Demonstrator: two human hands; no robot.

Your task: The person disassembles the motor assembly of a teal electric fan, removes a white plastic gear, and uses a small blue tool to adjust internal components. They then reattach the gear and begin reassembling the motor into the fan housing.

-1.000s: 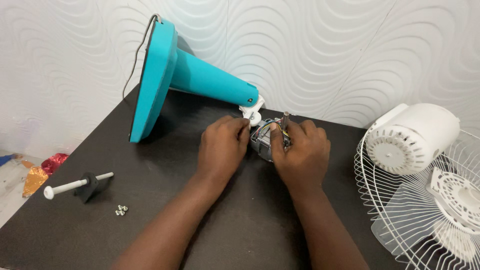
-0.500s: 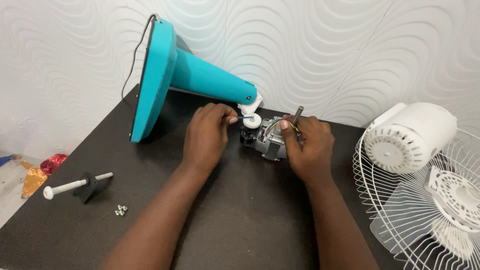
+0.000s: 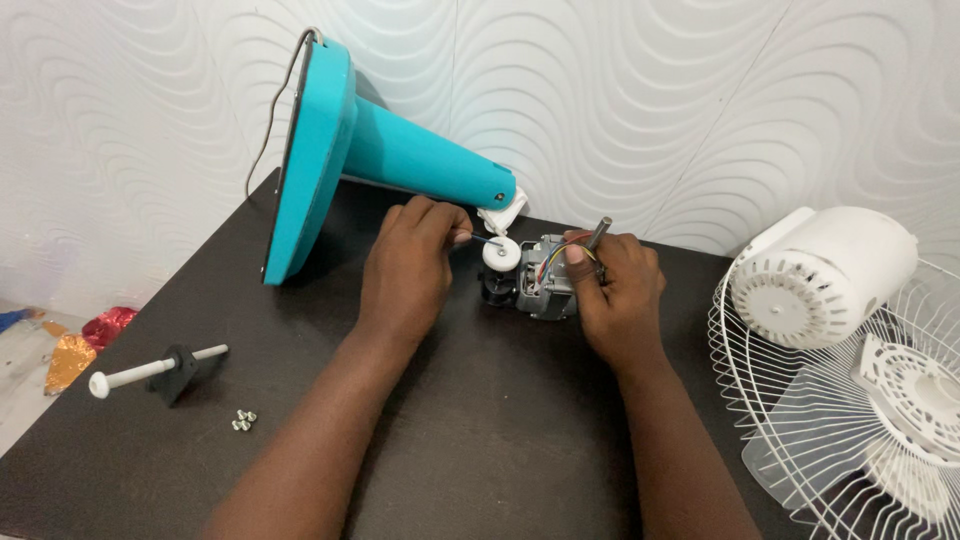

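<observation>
Two hands worked on a small fan motor [image 3: 545,285] lying on a dark worktop [image 3: 480,440].
The right hand [image 3: 620,300] was clamped on the motor to steady it; the left hand [image 3: 410,270] pinched a thin tool against its white wheel [image 3: 499,253]. Half a second before, the left hand sat slightly lower beside the teal stand [image 3: 400,160].

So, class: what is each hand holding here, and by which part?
The right hand holds the fan motor by its body. The left hand pinches a thin wire by the white knob.
</observation>
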